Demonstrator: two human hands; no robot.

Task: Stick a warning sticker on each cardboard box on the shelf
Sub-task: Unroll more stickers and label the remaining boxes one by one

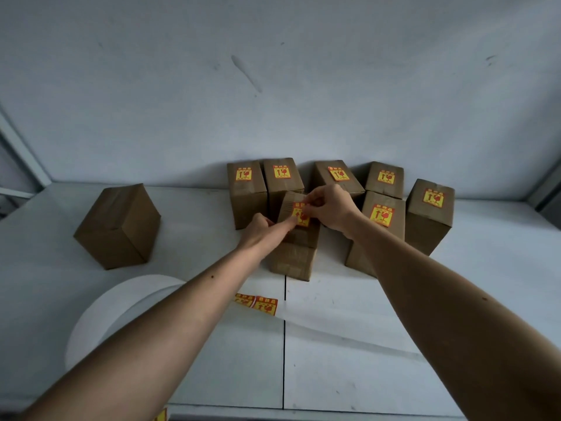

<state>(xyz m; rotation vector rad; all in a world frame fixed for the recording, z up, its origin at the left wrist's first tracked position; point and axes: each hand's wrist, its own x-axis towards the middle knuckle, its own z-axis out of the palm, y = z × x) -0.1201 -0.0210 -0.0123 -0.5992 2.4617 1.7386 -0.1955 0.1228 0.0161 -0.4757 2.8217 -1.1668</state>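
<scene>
A yellow and red warning sticker (300, 216) lies on top of the nearest middle cardboard box (294, 253). My left hand (263, 230) presses the sticker's lower left edge with an outstretched finger. My right hand (329, 208) pinches the sticker's upper right corner. Several brown boxes behind and to the right carry stickers on their tops, such as the right front box (381, 235) and the far right box (428, 217). One plain box (118, 226) stands apart on the left with no sticker visible.
A big white roll (100, 317) lies at the near left of the white shelf (349, 344), with a strip of stickers (258, 303) trailing from it. A grey wall closes the back. Shelf posts stand at both sides.
</scene>
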